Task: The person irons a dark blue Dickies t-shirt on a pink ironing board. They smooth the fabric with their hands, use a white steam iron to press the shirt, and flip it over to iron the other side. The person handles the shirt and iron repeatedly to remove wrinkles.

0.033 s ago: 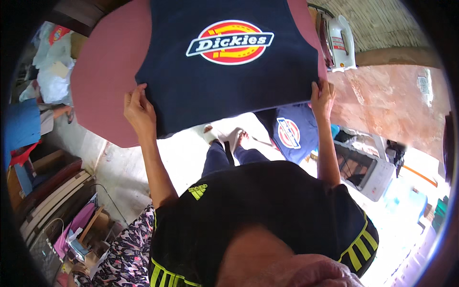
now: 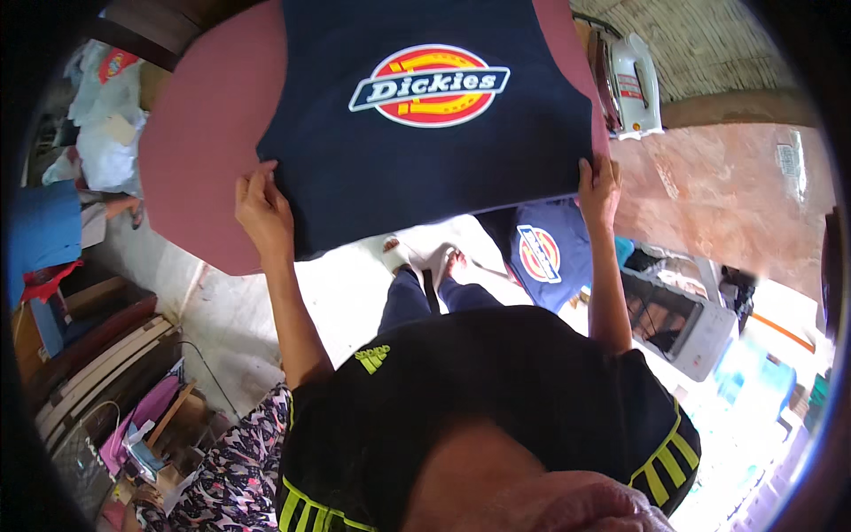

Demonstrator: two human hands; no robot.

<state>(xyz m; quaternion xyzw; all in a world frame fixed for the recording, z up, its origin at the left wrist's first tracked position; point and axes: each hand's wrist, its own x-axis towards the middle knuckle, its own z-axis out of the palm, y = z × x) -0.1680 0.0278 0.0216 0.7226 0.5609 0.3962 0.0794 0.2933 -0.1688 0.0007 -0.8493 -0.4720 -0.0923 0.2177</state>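
A dark navy garment [image 2: 417, 168] with a red, yellow and white printed emblem lies spread over a dusty-pink padded board [image 2: 208, 151]. Its far end runs out of the picture. My left hand [image 2: 264, 213] pinches its near left corner between thumb and fingers. At the near right corner, my right hand [image 2: 600, 195] grips the edge in the same way. The near hem stretches between both hands, past the board's front edge. Below the right hand hangs a second navy garment [image 2: 550, 253] with a similar emblem.
A white and grey iron [image 2: 631, 87] rests at the far right, beside a brown-pink surface [image 2: 718, 195]. White plastic bags [image 2: 108, 146] sit at the far left. A grey boxy appliance [image 2: 687, 324] stands at right. Stacked boards [image 2: 111, 355] and a person's patterned clothing [image 2: 239, 465] are lower left.
The whole view has shifted very slightly, so the garment and board sit a little lower and further right. Both hands keep their hold.
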